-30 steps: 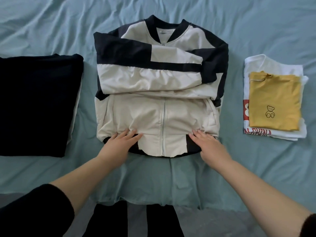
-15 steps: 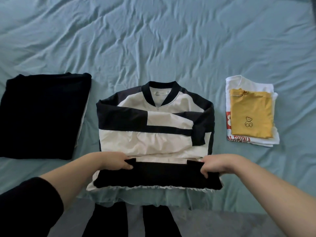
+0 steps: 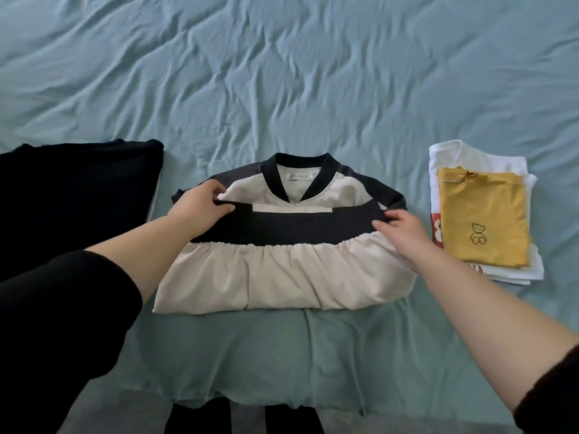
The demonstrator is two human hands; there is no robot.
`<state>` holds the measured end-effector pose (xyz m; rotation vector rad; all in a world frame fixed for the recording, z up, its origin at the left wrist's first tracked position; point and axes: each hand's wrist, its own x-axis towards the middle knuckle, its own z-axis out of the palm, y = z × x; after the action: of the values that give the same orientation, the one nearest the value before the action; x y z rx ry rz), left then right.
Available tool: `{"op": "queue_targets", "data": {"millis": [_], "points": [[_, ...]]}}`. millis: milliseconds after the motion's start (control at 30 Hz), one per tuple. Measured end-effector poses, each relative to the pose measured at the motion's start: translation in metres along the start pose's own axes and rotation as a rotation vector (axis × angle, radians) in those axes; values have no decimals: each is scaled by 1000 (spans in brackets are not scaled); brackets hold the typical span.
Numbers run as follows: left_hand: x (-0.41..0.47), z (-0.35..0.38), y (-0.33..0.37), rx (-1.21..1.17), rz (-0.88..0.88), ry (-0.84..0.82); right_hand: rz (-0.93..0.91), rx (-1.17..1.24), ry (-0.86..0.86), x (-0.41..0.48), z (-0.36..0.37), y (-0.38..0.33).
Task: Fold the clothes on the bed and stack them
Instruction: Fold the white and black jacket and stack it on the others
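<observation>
While the jacket (image 3: 282,245) lies across the near middle of the bed (image 3: 282,73), you hold its dark hem band (image 3: 291,225) folded up toward the collar (image 3: 299,173), one corner in each grip. Your left hand (image 3: 200,203) is pinched shut on the left end of the band, thumb on top and fingers tucked under; your right hand (image 3: 399,228) is closed on the right end in the same manner. Holding both corners level appears intended to keep the fold line straight, so the cream lower panel doubles over evenly and the zipper front stays hidden inside. The band sits just below the neck opening, with the label showing above it. I judge the fold nearly complete but not yet pressed flat; the cloth puffs along the near edge and will want smoothing. To your right, well apart from the jacket, a yellow shirt (image 3: 482,214) with a small bear outline rests on a folded white shirt (image 3: 451,155), forming the stack. To your left lies a folded dark garment (image 3: 78,202). The bed carries a pale blue-green sheet, heavily creased, giving a soft, uneven surface. Nothing of the room beyond the bed is visible.
</observation>
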<state>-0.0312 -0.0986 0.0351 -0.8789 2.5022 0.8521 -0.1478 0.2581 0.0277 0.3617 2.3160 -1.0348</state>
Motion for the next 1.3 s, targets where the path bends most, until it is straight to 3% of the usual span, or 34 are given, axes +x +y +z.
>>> {"op": "queue_targets", "data": {"millis": [133, 200, 300, 433, 500, 800, 867, 933, 1033, 1100, 1200, 1300], "points": [[-29, 21, -42, -219, -163, 107, 1, -65, 13, -4, 6, 26], [-49, 30, -55, -146, -185, 118, -50, -167, 5, -11, 7, 29], [-64, 34, -58, 5, -61, 160, -149, -305, 32, -20, 11, 26], [-53, 15, -38, 25, 116, 351, -447, -306, 316, -21, 3, 7], [-35, 8, -28, 43, 133, 409, -476, -306, 381, -9, 0, -3], [34, 33, -22, 300, 31, 298, -261, -617, 355, 48, 31, -5], [28, 40, -15, 241, -38, 338, -339, -631, 481, 36, 35, -5], [9, 51, -1, 153, -9, 394, -532, -580, 549, 10, 48, -8], [-38, 90, 26, 264, 292, 317, -823, -669, 338, -39, 96, -4], [-43, 107, 24, 473, 442, 231, -920, -928, 173, -44, 117, 7], [6, 95, -24, 623, 394, 129, -714, -1058, 66, 16, 86, 31], [42, 85, -64, 661, 350, 142, -544, -1067, 148, 64, 56, 52]]}}
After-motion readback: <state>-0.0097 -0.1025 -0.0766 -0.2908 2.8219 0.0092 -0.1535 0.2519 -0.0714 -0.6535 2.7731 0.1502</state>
